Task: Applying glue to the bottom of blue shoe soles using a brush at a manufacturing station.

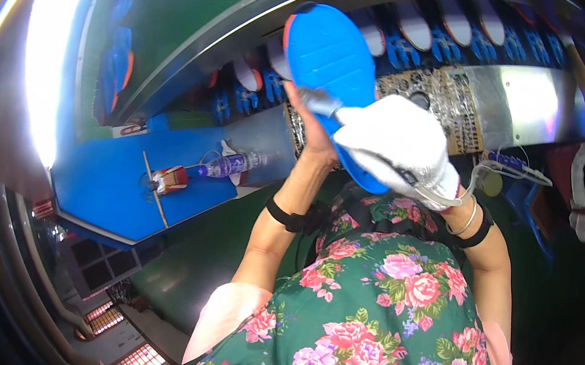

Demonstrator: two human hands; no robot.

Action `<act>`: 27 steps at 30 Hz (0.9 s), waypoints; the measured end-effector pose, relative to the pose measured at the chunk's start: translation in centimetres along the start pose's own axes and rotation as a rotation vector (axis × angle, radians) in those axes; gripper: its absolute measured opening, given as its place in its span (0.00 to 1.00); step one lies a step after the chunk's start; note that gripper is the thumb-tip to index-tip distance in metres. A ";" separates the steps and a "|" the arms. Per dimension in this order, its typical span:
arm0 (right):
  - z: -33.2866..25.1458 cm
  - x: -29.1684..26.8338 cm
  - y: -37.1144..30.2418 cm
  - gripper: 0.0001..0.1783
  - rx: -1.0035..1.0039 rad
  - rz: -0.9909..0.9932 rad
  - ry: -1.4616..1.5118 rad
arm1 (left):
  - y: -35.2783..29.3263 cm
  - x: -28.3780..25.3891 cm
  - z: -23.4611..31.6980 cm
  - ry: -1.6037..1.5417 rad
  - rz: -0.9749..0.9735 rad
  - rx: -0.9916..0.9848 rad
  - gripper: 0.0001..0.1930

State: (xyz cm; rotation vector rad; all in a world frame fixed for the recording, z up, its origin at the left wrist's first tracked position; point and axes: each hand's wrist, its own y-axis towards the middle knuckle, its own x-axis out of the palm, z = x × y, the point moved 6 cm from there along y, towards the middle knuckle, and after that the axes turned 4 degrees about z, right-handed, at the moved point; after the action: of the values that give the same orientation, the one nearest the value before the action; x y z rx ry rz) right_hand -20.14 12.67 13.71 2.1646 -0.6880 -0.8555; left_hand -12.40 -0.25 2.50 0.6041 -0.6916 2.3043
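she's got a blue shoe sole (335,65) lifted up in front of her, well above the blue bench (111,191) on her left. her bare left hand (313,131) is curled around the sole's lower edge from behind, fingers closed on it. the right hand (401,148), in a white glove, is pressed flat over the lower part of the sole, fingers wrapped round it. looks to me like the wiping or checking stage, sole held steady while the glove works across it. next it would want a firm left grip and a sweep upward. a water bottle (229,167) lies on the bench.
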 end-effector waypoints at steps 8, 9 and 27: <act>0.5 0.3 -1.6 0.16 0.029 0.023 -0.034 | 1.2 -0.8 -0.8 -0.549 -0.152 -0.161 0.60; 0.0 0.7 -2.1 0.17 0.013 0.011 0.017 | 1.5 -1.0 -1.0 -0.409 -0.233 -0.145 0.61; -0.2 0.2 -3.7 0.15 0.128 -0.027 0.087 | 2.3 -2.6 -0.1 -0.457 -0.423 -0.055 0.58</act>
State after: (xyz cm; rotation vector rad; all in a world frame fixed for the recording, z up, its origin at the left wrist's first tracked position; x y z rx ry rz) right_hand -19.12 14.90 10.89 2.3152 -0.6878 -0.7439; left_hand -12.21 -2.87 0.17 1.1503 -0.7448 1.7632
